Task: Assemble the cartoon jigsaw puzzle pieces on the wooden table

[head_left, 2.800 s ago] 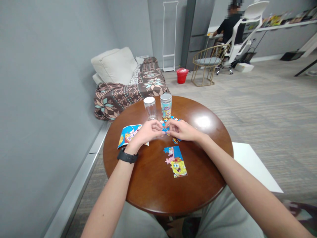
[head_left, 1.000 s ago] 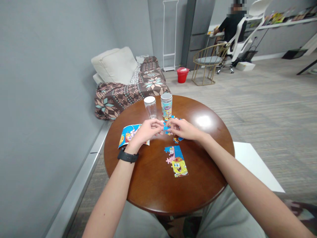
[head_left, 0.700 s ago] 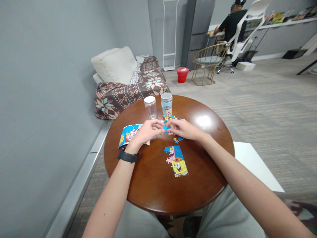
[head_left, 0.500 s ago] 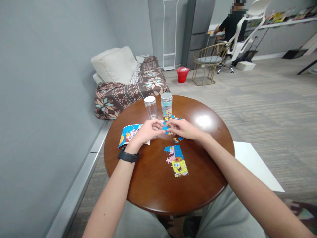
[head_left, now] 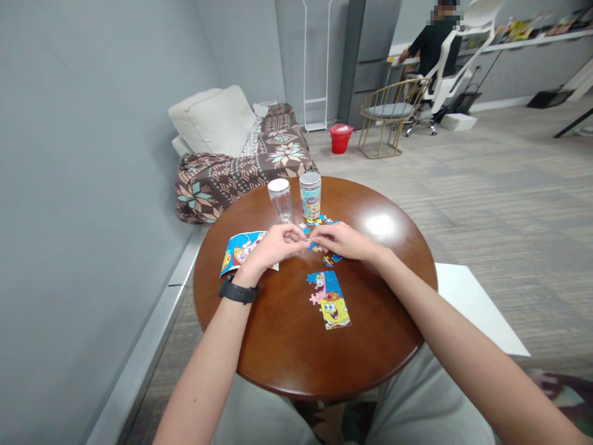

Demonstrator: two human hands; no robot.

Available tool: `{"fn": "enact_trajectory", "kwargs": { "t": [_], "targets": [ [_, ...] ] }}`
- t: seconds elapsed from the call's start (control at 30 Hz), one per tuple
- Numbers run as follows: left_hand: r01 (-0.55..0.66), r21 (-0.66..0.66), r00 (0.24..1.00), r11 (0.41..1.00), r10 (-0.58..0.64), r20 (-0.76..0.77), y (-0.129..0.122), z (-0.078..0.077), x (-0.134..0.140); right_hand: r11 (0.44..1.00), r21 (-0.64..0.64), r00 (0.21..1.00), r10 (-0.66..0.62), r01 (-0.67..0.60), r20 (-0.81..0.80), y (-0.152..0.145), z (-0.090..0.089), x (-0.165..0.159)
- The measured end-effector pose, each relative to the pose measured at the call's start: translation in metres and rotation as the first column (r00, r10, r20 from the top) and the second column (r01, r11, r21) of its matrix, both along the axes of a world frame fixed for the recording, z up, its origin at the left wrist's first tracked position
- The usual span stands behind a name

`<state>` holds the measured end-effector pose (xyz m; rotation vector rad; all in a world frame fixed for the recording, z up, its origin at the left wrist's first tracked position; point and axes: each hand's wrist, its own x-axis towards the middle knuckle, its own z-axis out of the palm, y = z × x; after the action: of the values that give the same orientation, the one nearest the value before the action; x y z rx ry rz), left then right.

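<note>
My left hand (head_left: 285, 241) and my right hand (head_left: 343, 240) meet fingertip to fingertip over the loose pieces, both closed in a pinch. Between them is a small puzzle piece, mostly covered by the fingers. Loose jigsaw pieces (head_left: 328, 220) lie scattered behind and below the hands. Closer to me rests a joined part of the puzzle (head_left: 334, 303), showing a yellow and a pink cartoon figure on blue. A picture sheet (head_left: 236, 251) with curled edges lies partly under my left wrist.
Behind the hands stand a clear jar (head_left: 281, 203) with a white lid and a printed jar (head_left: 310, 196) with a silver lid. They share the round brown table (head_left: 384, 296). A covered couch (head_left: 241, 179) is beyond its far left edge. A person sits far back right.
The fingertips of my two hands have come closer together, and the blue seen between them is now mostly covered. The joined puzzle part and jars stay in place.
</note>
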<state>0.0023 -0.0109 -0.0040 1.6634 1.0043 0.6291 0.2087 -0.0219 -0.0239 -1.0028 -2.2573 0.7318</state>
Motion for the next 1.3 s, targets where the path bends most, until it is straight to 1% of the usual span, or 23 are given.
{"fn": "enact_trajectory", "kwargs": {
  "t": [0.17, 0.27, 0.43, 0.67, 0.8, 1.0, 1.3],
  "targets": [
    [-0.006, -0.081, 1.000, 0.997, 0.008, 0.024, -0.0003, 0.0027, 0.0015, 0.998, 0.054, 1.000, -0.018, 0.018, 0.001, -0.0009, 0.0025, 0.0001],
    [-0.001, -0.101, 0.998, 0.995, 0.008, 0.062, 0.0003, 0.0021, 0.0019, 0.997, 0.070, 1.000, -0.018, 0.018, -0.002, -0.0010, 0.0022, 0.0001],
    [0.002, -0.068, 0.998, 0.998, 0.003, 0.069, 0.0017, -0.0019, 0.0015, 0.997, 0.081, 0.999, -0.003, 0.006, -0.034, -0.0013, 0.0009, -0.0008],
    [0.003, -0.049, 0.998, 0.999, 0.000, 0.066, 0.0037, -0.0064, 0.0004, 0.996, 0.086, 0.999, -0.001, 0.004, -0.033, -0.0008, -0.0018, -0.0001],
    [-0.017, -0.023, 0.998, 1.000, 0.019, 0.062, 0.0038, -0.0062, 0.0013, 0.997, 0.077, 1.000, 0.014, -0.012, -0.021, -0.0005, -0.0025, 0.0004],
    [-0.033, -0.059, 0.996, 0.998, 0.038, 0.081, 0.0023, -0.0037, 0.0037, 0.997, 0.073, 0.999, 0.033, -0.030, -0.039, -0.0026, 0.0000, -0.0006],
    [0.010, 0.048, 0.999, 0.999, -0.012, 0.033, 0.0052, -0.0046, 0.0006, 0.998, 0.046, 0.999, 0.035, -0.033, -0.034, -0.0015, -0.0041, -0.0018]
  ]
}}
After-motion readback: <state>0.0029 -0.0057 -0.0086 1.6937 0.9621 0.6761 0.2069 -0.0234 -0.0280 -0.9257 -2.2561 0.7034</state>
